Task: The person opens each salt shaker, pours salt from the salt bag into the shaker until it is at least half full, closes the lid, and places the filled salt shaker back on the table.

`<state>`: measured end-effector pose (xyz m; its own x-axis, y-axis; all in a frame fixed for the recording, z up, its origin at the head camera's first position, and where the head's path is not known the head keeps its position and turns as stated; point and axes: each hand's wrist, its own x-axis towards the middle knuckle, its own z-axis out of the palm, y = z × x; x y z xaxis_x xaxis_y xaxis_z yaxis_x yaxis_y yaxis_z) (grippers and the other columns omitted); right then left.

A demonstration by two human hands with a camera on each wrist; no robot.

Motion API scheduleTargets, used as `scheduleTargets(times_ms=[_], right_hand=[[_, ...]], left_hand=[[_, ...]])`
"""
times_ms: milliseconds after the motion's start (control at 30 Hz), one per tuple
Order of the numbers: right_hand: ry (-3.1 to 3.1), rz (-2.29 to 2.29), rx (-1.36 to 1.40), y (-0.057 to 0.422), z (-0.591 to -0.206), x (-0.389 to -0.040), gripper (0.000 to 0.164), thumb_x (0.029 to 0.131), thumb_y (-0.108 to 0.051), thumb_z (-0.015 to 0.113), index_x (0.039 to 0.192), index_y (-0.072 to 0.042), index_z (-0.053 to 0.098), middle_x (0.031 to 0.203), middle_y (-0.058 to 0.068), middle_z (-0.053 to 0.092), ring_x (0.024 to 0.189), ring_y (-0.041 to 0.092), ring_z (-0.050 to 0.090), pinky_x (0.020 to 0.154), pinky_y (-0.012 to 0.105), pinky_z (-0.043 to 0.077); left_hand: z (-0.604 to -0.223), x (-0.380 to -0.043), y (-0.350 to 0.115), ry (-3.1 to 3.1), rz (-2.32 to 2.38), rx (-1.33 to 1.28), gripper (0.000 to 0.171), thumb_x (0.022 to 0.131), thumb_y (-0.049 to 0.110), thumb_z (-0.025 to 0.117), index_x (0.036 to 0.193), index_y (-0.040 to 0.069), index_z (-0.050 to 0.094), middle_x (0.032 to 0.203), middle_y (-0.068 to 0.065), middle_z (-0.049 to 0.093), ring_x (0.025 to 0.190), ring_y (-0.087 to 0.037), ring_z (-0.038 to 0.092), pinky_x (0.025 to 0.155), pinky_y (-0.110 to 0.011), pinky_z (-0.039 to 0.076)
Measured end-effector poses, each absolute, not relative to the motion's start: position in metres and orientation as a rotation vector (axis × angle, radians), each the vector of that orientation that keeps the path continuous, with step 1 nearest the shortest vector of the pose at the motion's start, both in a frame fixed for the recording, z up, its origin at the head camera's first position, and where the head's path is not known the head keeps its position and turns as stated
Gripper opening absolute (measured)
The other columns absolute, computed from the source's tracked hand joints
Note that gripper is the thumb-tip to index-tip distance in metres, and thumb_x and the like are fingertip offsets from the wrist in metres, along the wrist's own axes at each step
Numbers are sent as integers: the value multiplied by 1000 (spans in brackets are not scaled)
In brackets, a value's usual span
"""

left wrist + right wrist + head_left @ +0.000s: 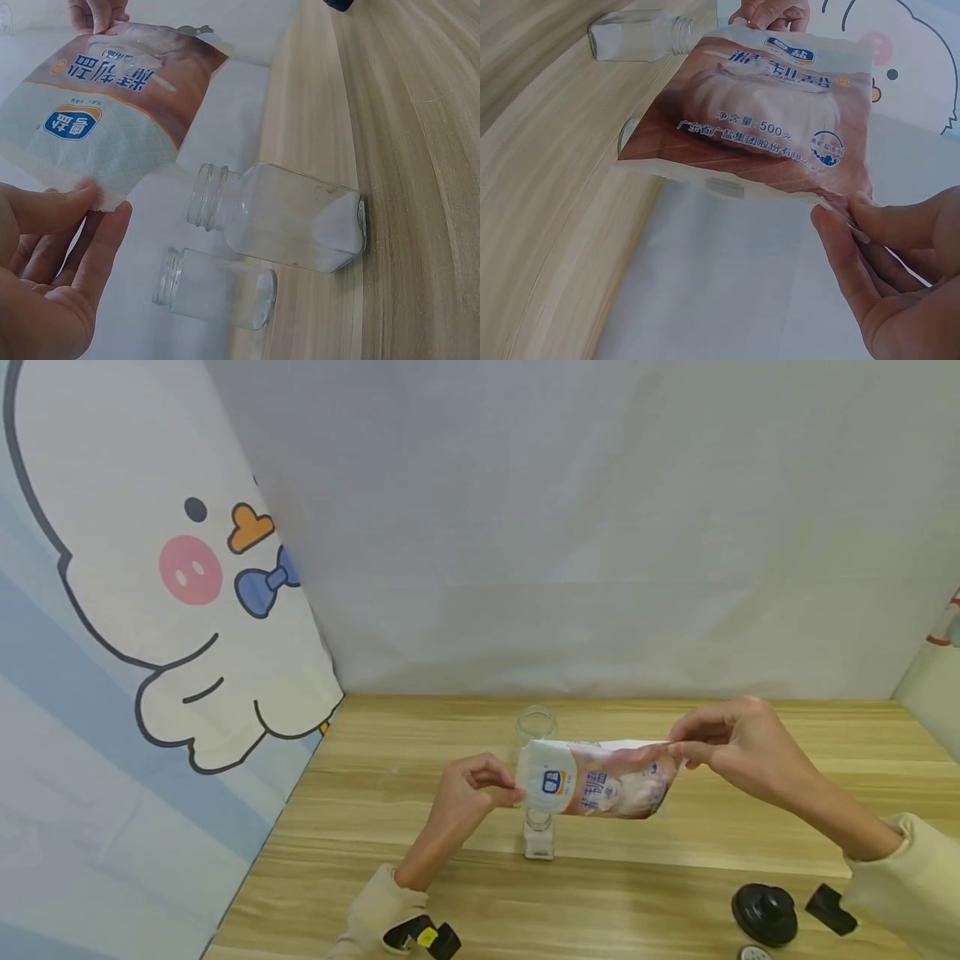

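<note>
A pink and white salt bag (607, 781) is held up sideways over the table between both hands. My left hand (474, 792) pinches its pale end between thumb and fingers. At the opposite end, my right hand (738, 750) pinches a corner of the bag. Below it, in the left wrist view, a square glass jar (289, 214) without a lid stands upright with white salt (337, 231) at its bottom. A smaller open glass jar (214, 289) stands beside it. The bag partly hides both jars in the head view.
A round black lid (765, 912) lies on the wooden table (390, 827) at the front right. Near it is a small perforated cap (753, 953), cut off by the frame edge. A pale curtain (600, 527) hangs behind the table, with a cartoon-printed cloth (112, 568) at left.
</note>
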<state>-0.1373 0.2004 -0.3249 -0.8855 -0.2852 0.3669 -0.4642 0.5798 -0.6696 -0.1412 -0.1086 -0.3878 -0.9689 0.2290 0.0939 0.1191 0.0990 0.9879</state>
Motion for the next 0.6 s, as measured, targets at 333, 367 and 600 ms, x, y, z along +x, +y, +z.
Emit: scheduleTargets(times_ms=[333, 367, 600], right_hand=[[-2591, 1191, 624, 201, -325, -137, 8, 80, 2, 71, 81, -6, 72, 75, 2, 69, 58, 7, 62, 49, 26, 51], [-2590, 1193, 623, 201, -325, -137, 8, 80, 2, 71, 81, -6, 72, 75, 2, 69, 58, 7, 62, 49, 26, 52], [-2595, 1193, 614, 201, -324, -137, 9, 80, 2, 71, 81, -7, 72, 75, 2, 69, 57, 8, 62, 48, 26, 51]], left_hand=[[-387, -140, -108, 2249, 2035, 351, 12, 74, -9, 71, 79, -10, 61, 79, -19, 67, 75, -21, 65, 69, -35, 58], [-387, -140, -108, 2248, 2035, 349, 12, 74, -9, 71, 79, -10, 61, 79, -19, 67, 74, -21, 65, 69, -35, 58], [-387, -140, -108, 2246, 2040, 351, 12, 73, -10, 71, 79, -11, 60, 79, -19, 68, 74, -22, 66, 69, -34, 58]])
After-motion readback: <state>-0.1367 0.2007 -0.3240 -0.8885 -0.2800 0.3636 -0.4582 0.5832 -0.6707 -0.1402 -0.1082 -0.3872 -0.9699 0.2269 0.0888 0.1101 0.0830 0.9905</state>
